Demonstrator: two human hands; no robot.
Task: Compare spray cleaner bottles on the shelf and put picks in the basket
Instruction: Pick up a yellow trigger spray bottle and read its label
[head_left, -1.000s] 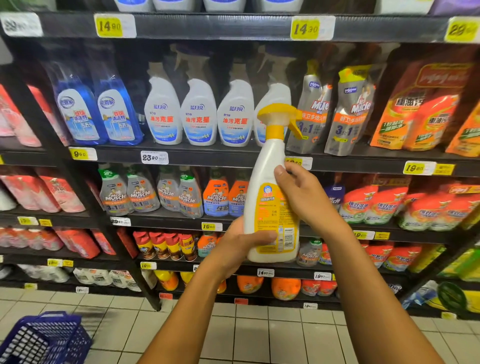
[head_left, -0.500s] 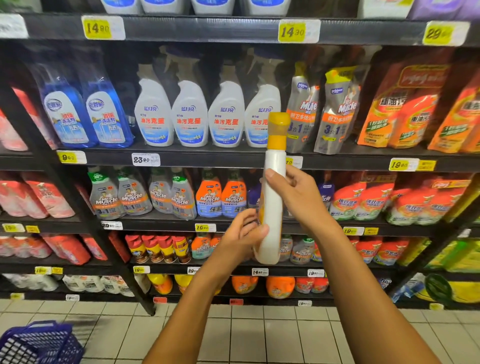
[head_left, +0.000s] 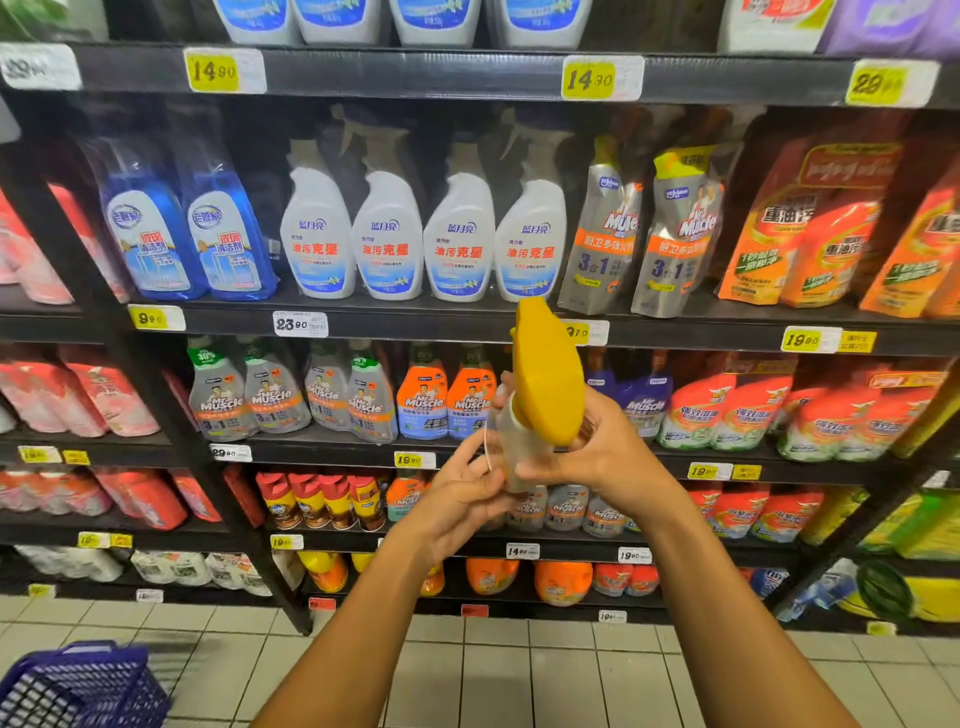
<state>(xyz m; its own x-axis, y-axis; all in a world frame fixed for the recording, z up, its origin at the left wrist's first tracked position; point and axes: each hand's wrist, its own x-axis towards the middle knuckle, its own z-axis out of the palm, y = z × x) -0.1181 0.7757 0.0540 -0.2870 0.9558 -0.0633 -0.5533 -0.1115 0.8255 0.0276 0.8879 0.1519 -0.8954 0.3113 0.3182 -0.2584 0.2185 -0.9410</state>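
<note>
Two hands hold one spray bottle (head_left: 511, 447) before the shelf (head_left: 467, 325), its yellow trigger head (head_left: 548, 371) tipped toward the camera; left hand (head_left: 460, 501) and right hand (head_left: 605, 457) fingers curl round its body; blue basket (head_left: 78, 686) on the floor, lower left

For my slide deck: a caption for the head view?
Both hands hold a yellow-capped spray bottle before stocked cleaner shelves.

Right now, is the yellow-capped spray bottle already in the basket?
No, both hands, left and right, hold the spray bottle up before the shelves, while the blue basket sits on the floor at lower left.
</note>
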